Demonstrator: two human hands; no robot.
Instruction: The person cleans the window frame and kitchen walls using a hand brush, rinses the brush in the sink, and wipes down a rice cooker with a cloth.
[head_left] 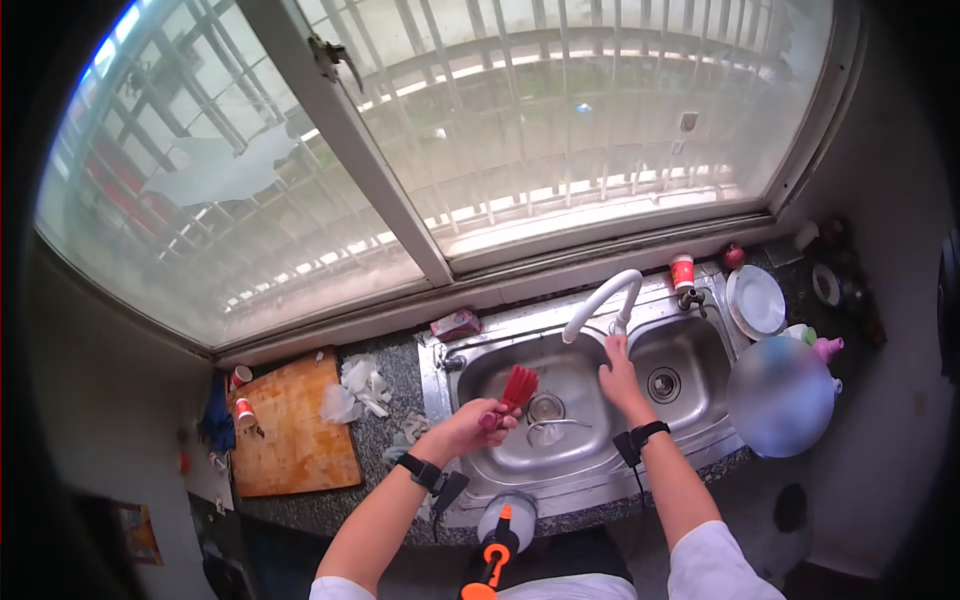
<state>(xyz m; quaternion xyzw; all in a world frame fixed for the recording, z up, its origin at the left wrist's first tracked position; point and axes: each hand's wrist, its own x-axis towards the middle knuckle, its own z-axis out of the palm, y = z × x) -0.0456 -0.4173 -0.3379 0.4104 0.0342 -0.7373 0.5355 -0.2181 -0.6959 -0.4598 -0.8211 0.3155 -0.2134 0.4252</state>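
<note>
My left hand [472, 428] is closed around the handle of a red brush [519, 386], holding it over the left basin [580, 447] of a steel double sink. The brush's bristly head points up and away from me. At the base of the white gooseneck faucet [603, 287], my right hand [621, 375] has its fingers closed at the handle, which they mostly hide. The spout arches over the left basin, and I cannot make out any water stream. A thin curved item and a pale scrap [549, 432] lie by the drain there.
Right of the sink stand the right basin [700, 360], white plates [756, 302] and a large round lid-like object [781, 398]. A red paper cup [682, 272] is behind. At left are a wooden cutting board [297, 430] and crumpled plastic [358, 388]. An orange-and-black spray bottle [503, 530] is nearest me.
</note>
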